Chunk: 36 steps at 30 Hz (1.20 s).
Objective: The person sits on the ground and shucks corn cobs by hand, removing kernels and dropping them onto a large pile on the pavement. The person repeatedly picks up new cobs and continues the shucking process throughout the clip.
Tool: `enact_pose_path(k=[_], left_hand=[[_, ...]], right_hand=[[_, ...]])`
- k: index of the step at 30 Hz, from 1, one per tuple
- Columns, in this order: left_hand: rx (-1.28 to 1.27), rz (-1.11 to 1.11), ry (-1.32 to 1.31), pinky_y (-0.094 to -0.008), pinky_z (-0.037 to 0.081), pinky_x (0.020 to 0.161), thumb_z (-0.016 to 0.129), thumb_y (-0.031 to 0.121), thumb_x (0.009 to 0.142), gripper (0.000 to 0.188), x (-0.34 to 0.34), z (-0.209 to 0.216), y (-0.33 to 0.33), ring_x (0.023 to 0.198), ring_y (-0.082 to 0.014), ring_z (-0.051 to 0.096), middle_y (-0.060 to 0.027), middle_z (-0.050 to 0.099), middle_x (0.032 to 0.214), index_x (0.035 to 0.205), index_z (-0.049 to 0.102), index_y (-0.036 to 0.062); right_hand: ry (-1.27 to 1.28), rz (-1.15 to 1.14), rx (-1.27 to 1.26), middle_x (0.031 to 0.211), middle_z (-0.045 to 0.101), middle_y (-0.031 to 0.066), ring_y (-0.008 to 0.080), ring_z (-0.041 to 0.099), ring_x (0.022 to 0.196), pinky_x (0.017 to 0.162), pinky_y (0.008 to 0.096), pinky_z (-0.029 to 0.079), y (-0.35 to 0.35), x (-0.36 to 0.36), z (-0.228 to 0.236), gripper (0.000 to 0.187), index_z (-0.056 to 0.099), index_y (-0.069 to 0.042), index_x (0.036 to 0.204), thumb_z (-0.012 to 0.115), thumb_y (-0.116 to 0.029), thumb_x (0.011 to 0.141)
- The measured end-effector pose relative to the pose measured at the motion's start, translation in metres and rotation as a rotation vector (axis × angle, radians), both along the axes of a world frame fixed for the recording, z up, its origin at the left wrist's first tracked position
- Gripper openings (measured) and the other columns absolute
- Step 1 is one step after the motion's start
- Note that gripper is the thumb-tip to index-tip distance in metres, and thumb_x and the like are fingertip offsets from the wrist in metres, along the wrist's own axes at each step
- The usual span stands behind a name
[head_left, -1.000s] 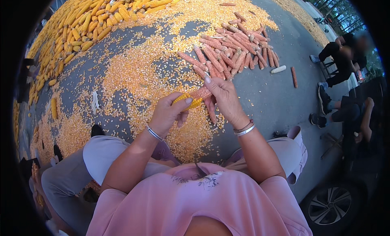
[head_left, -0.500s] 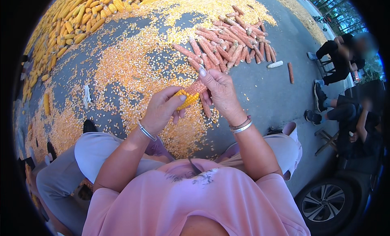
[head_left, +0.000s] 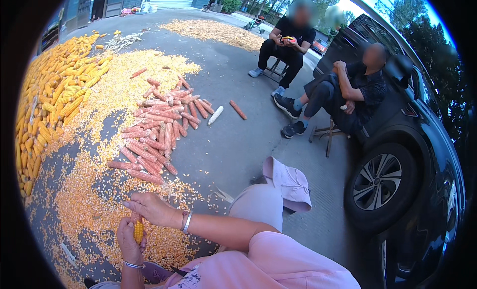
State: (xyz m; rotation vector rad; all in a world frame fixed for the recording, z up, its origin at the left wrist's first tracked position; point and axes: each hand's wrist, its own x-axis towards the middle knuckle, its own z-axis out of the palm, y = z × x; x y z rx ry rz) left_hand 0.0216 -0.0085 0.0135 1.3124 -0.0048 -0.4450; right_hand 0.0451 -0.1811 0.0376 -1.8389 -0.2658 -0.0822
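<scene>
Corn cob: corn cob stood almost upright between the two hands, low in the view. It was yellow with small bumpy kernels lower down, and its top part looked bare and reddish.
Left hand: left hand was wrapped around the cob from below, fingers curled tight on it. A thin bangle sat on that wrist.
Right hand: right hand lay over the top of the cob, fingers stretched out flat and close together, palm pressing on it. Two bangles sat on that wrist.
Loose kernels: loose kernels were spread under and around the hands, like a thin, grainy, orange-yellow carpet on the grey ground.
Bare cobs: bare cobs lay in a heap past the hands. They were long, thin, reddish sticks with a rough skin.
White cob: one white cob lay just beside that heap.
Whole corn: whole corn was piled far off to the left of the hands, bright yellow and knobbly.
Other people: two people sat on stools well apart from the hands, up and to the right.
Car: a dark, shiny car stood to the right, with a round wheel.
</scene>
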Motion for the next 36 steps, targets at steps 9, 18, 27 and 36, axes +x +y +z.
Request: enact_pose_path(k=[9,18,27,36], left_hand=[[0.108,-0.095,-0.054,-0.0252,0.034,0.033,0.039,0.043,0.102,0.034,-0.005,-0.008,-0.003,0.039,-0.0124,0.045,-0.0051,0.050,0.060,0.094,0.047,0.0112],[0.124,-0.037,-0.047,-0.0251,0.033,0.032,0.039,0.038,0.102,0.032,-0.004,-0.006,0.000,0.038,-0.0121,0.046,-0.0060,0.052,0.059,0.089,0.048,0.0102],[-0.197,-0.021,0.243,-0.0270,0.034,0.030,0.041,0.035,0.101,0.026,-0.006,-0.008,-0.001,0.037,-0.0183,0.049,-0.0106,0.056,0.061,0.093,0.047,0.0109],[-0.275,-0.005,0.325,-0.0289,0.036,0.030,0.041,0.032,0.102,0.022,-0.004,-0.009,0.000,0.037,-0.0215,0.050,-0.0148,0.057,0.062,0.096,0.048,0.0122]], right_hand=[[-0.020,-0.028,0.034,0.063,0.060,0.0076,0.0142,0.059,0.057,0.056,0.0318,0.048,-0.002,0.005,-0.019,0.042,0.055,-0.001,0.075,0.054,-0.034,0.102],[0.112,0.022,0.181,0.062,0.059,0.0105,0.0168,0.060,0.054,0.051,0.0317,0.048,0.005,0.002,-0.009,0.044,0.053,0.000,0.071,0.053,-0.032,0.102],[0.081,-0.023,0.053,0.065,0.058,0.0124,0.0214,0.060,0.058,0.057,0.0351,0.048,0.004,0.000,-0.021,0.043,0.054,0.001,0.076,0.053,-0.034,0.101],[0.050,-0.064,-0.017,0.066,0.060,0.0064,0.0144,0.061,0.063,0.061,0.0318,0.052,0.007,-0.003,-0.025,0.040,0.056,-0.001,0.078,0.054,-0.033,0.103]])
